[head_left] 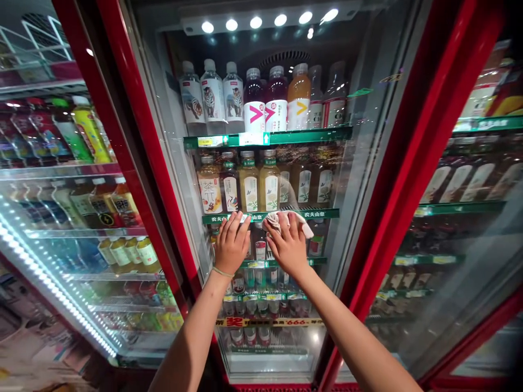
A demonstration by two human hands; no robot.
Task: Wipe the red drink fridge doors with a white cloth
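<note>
My left hand lies flat, fingers stretched upward, against the front of a green shelf inside an open drinks fridge. My right hand is beside it, fingers pressed on a crumpled white cloth held against the same shelf edge. Tea bottles stand on that shelf just above both hands. Smaller bottles sit on the shelf behind my hands.
The top shelf carries water, purple and orange drink bottles. The fridge's red-framed glass door stands open to the right. A second lit fridge full of bottles stands on the left behind a red frame.
</note>
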